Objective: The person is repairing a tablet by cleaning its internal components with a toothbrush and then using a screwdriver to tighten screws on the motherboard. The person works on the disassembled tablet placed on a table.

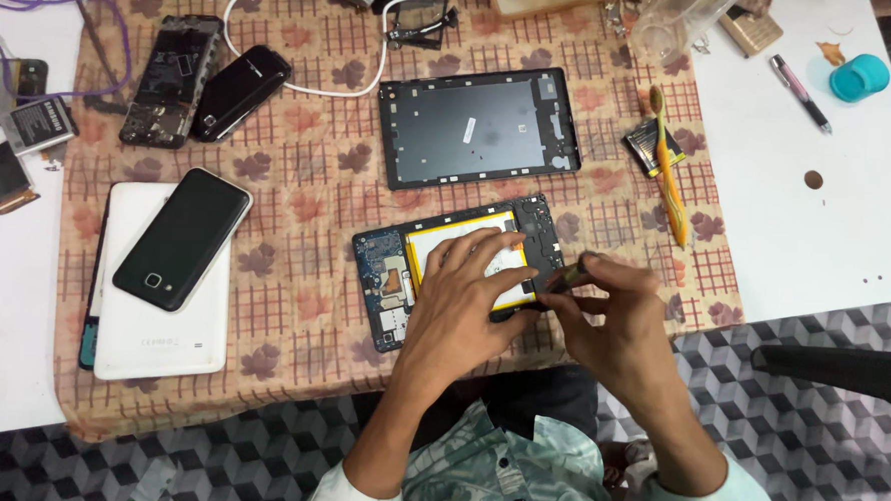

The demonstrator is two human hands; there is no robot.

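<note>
At the far left edge of the white table (0, 361), a flat phone battery (36, 124) and a small loose screen module (1, 177) are lying near a purple cable (65, 23). On the patterned cloth (293, 304), a stripped phone frame (170, 80) is sitting just beside a black phone (240, 91), with a white cable (303, 79) curving past them. Below, a dark smartphone (182, 238) is resting face down on top of a white tablet (162, 328).

Near the middle, a detached black tablet back cover (479, 127) is lying inner side up. Just below it, the opened tablet (444, 281) is lying at the cloth's near edge, showing a blue circuit board on its left and a yellow-bordered battery (461, 243) in its centre.

The left hand (463, 301) is pressing down on that battery with its fingers spread. The right hand (613, 313) is pinching a dark-handled tool (569, 278) between thumb and fingertips, with the tip meeting the right edge of the opened tablet, touching the left hand's fingers.

Further right, a yellow toothbrush (669, 180) is lying across a small dark component (650, 144). On the bare table beyond, a pen (801, 93) and a teal cap (860, 77) are sitting well apart from the hands.
</note>
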